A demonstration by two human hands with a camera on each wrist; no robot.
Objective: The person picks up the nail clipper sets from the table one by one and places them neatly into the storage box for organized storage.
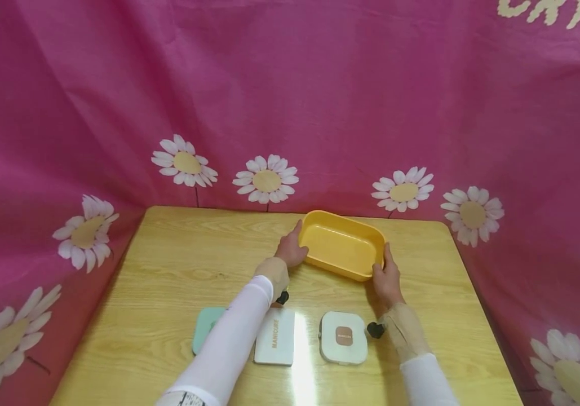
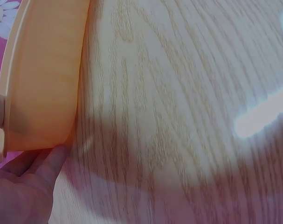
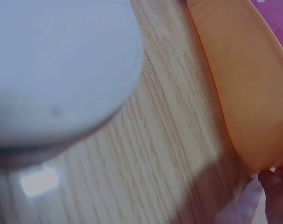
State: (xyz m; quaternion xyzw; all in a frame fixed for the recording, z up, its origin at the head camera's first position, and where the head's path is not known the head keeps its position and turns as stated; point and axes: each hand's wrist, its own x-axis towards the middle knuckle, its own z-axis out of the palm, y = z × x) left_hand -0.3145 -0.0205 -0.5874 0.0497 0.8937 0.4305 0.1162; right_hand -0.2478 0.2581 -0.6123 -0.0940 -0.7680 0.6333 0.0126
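Observation:
A yellow-orange plastic tub (image 1: 340,245) sits empty at the far middle of the wooden table (image 1: 178,254), tilted a little towards me. My left hand (image 1: 290,248) grips its left end, thumb up at the rim. My right hand (image 1: 386,276) grips its right end, thumb lying along the rim. The left wrist view shows the tub's wall (image 2: 43,84) with my left hand (image 2: 20,186) curled beneath it. In the right wrist view the tub's side (image 3: 244,93) runs past my right hand (image 3: 276,196). Whether the tub's base touches the table I cannot tell.
Near the table's front edge lie a mint-green case (image 1: 204,332), partly hidden by my left sleeve, a white rectangular case (image 1: 275,336) and a white rounded case (image 1: 343,337), which is a blur (image 3: 57,70) in the right wrist view. A pink daisy-print cloth (image 1: 290,113) hangs behind the table.

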